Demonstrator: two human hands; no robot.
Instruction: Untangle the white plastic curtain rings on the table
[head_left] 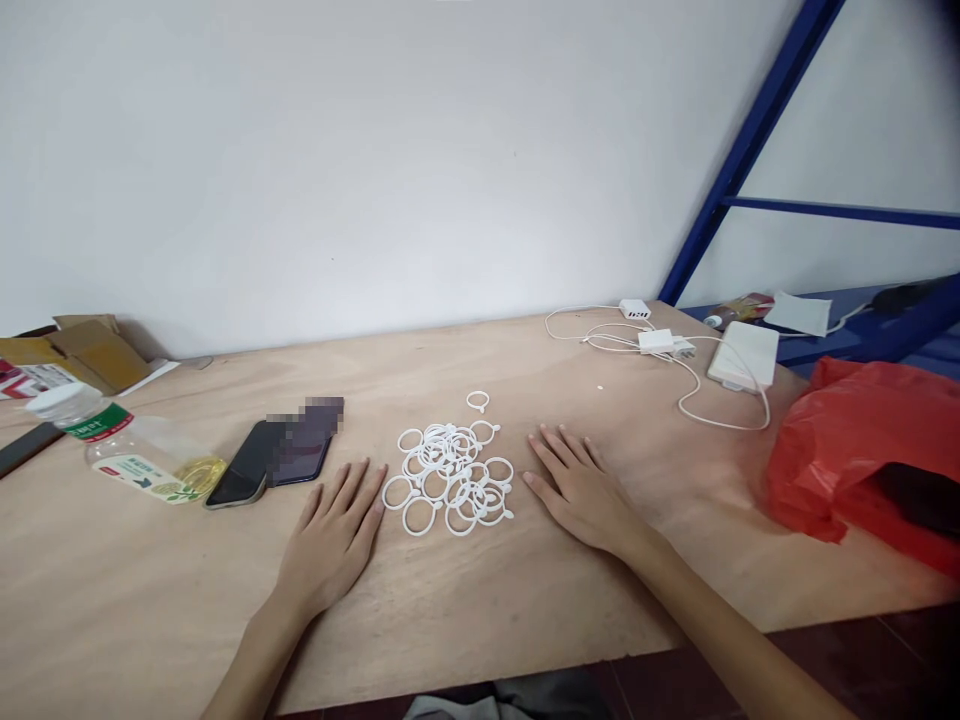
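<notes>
A loose pile of white rings (436, 486), each with a small round tab, lies on the wooden table (525, 620). One single white ring (468, 401) rests apart, just beyond the pile. My left hand (334, 540) is flat on the table at the pile's left side, fingers stretched out, its thumb close to the nearest rings. On the other side my right hand (577, 490) also lies flat with spread fingers, a small gap from the rings. Neither hand holds anything.
Two phones (244, 462) and a plastic bottle (112, 450) lie left of my left hand. Behind them sits an open cardboard box (97, 350). A white charger with cables (656, 342), a white box (744, 355) and a red plastic bag (847, 430) are at right, near a blue metal frame (739, 160).
</notes>
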